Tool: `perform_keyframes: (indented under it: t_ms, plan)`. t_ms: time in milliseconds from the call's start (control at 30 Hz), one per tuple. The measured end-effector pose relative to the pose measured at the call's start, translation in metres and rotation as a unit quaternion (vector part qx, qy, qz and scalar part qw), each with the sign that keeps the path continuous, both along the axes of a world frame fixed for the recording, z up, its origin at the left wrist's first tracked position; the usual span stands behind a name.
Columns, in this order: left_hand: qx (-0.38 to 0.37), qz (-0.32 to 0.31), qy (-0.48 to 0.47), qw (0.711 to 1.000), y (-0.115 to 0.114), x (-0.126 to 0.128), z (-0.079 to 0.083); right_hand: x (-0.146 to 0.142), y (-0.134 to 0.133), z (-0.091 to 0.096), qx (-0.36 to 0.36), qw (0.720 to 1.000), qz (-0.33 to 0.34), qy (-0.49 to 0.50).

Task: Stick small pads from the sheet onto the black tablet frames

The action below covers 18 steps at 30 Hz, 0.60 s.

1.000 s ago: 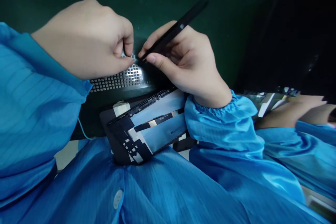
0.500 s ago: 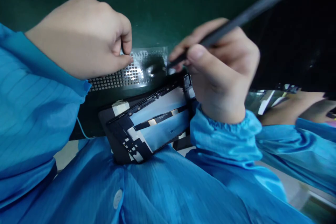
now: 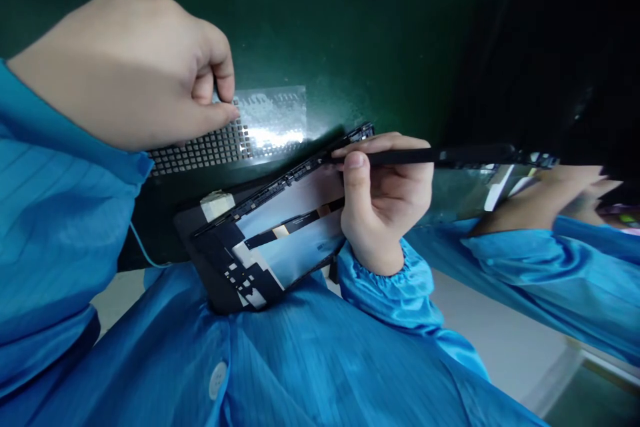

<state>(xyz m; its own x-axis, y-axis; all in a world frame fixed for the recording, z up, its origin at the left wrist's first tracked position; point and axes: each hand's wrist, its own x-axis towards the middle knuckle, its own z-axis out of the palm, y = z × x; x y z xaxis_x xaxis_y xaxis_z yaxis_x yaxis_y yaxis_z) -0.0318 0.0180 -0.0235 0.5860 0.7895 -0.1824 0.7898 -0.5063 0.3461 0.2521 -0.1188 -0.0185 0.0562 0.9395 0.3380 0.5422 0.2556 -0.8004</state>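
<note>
My left hand [image 3: 125, 67] is closed in a pinch on the edge of a clear sheet [image 3: 265, 123] that carries a grid of small square pieces and lies on the dark green table. My right hand [image 3: 385, 197] grips black tweezers [image 3: 440, 156] that lie almost level, their tip at the upper edge of an opened flat device [image 3: 270, 227]. The device rests tilted against my lap and shows a silver back panel, black strips and a bit of beige tape.
The dark green table [image 3: 350, 27] fills the top of the view. At the right, another person's arm in a blue sleeve [image 3: 540, 253] reaches over the table edge. A thin blue cord [image 3: 140, 250] hangs by my left sleeve.
My right hand has dropped from the sheet to the device's upper edge and turned the tweezers from raised to nearly level. My left hand has kept its pinch on the sheet.
</note>
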Motion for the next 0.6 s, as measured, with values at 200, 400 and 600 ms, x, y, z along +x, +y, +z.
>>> perform_keyframes:
  t_ms: [200, 400, 600]
  plan:
    - [0.0, 0.007, 0.05, 0.999, 0.0, 0.01, 0.01, 0.001, 0.014, 0.035, -0.05, 0.993, 0.063, -0.092]
    - [-0.04, 0.021, 0.09, 0.995, -0.002, 0.026, 0.033, -0.018, 0.085, 0.038, -0.17, 0.948, 0.268, -0.032]
    - [-0.034, 0.008, 0.089, 0.995, -0.003, 0.027, 0.038, -0.027, 0.102, 0.023, -0.213, 0.929, 0.303, -0.002]
